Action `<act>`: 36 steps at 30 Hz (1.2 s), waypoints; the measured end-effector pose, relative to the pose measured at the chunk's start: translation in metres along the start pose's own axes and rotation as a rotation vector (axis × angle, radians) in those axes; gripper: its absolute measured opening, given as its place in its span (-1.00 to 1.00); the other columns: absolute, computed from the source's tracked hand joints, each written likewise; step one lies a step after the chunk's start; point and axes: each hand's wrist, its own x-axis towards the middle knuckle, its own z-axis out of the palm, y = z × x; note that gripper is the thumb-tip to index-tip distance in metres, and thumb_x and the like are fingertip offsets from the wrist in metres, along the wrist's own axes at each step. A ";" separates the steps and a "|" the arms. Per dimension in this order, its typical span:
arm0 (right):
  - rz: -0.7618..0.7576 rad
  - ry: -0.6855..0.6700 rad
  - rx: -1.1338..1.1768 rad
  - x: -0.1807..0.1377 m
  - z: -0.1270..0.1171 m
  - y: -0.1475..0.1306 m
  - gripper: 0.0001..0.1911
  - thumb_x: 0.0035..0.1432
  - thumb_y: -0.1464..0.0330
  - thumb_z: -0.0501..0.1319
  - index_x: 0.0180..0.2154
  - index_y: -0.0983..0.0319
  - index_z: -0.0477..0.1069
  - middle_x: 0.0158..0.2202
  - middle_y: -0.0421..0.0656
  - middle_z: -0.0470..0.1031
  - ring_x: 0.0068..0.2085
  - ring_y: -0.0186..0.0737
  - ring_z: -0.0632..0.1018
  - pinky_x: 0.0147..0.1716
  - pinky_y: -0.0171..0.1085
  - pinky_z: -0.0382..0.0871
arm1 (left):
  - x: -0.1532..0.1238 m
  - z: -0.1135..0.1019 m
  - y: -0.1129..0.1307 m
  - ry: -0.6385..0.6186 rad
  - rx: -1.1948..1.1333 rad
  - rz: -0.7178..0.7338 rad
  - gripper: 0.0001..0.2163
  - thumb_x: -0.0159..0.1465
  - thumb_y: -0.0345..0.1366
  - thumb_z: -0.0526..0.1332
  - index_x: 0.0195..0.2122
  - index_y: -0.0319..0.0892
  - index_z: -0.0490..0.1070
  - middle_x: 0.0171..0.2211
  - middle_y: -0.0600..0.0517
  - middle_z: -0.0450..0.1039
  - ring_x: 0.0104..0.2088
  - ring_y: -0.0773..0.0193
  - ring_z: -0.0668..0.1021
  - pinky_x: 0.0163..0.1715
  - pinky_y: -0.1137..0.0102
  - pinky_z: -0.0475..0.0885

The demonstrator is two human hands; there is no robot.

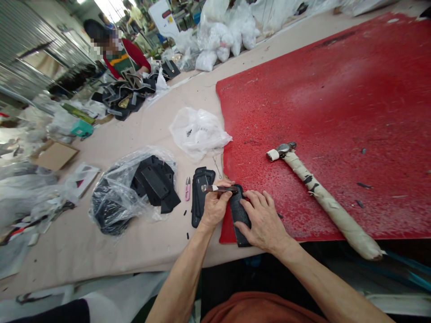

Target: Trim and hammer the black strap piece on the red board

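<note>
My left hand (215, 206) grips a slim metal punch tool (215, 189), held level with its tip pointing left. My right hand (264, 220) lies flat, fingers spread, pressing a black textured leather piece (237, 211) onto the near left corner of the red cutting mat (336, 103). The tool's end sits over the top of that piece. A small stack of black leather pieces (199, 197) lies on the beige table just left of my left hand.
A hammer (323, 197) with a wrapped handle lies on the mat to the right. Pink snips (187, 188), a plastic bag of black pieces (134, 188) and a crumpled white bag (198, 130) sit to the left. Another person (123, 54) works at the far end.
</note>
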 end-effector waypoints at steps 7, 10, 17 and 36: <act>0.005 0.003 -0.006 0.000 0.000 0.000 -0.49 0.14 0.16 0.30 0.06 0.27 0.37 0.19 0.07 0.31 0.24 0.13 0.25 0.32 0.15 -0.09 | -0.002 0.001 -0.001 0.043 0.157 -0.037 -0.85 0.25 -0.30 0.31 -0.14 -0.09 0.53 -0.15 -0.04 0.57 -0.07 0.12 0.56 0.10 0.22 0.38; 0.007 -0.003 -0.007 0.000 0.000 0.000 -0.48 0.14 0.15 0.31 0.06 0.27 0.37 0.20 0.06 0.31 0.24 0.13 0.24 0.32 0.14 -0.09 | -0.002 -0.001 -0.007 0.081 0.272 -0.008 -0.87 0.28 -0.31 0.27 -0.15 -0.12 0.52 -0.19 -0.02 0.59 -0.14 0.16 0.59 0.01 0.27 0.44; 0.007 -0.009 -0.012 0.000 0.001 0.001 -0.46 0.12 0.13 0.32 0.06 0.27 0.37 0.19 0.06 0.31 0.23 0.13 0.25 0.33 0.14 -0.10 | -0.003 -0.005 -0.011 0.039 0.479 0.157 -0.87 0.35 -0.34 0.18 -0.18 -0.14 0.52 -0.17 -0.01 0.59 -0.12 0.22 0.60 -0.02 0.32 0.48; -0.001 0.004 -0.008 0.000 0.001 0.000 -0.47 0.13 0.15 0.31 0.07 0.26 0.37 0.18 0.07 0.31 0.23 0.15 0.24 0.32 0.15 -0.10 | 0.003 -0.003 -0.007 -0.020 0.615 0.242 -0.87 0.32 -0.44 0.18 -0.19 -0.16 0.50 -0.19 0.00 0.60 -0.15 0.24 0.62 0.00 0.32 0.51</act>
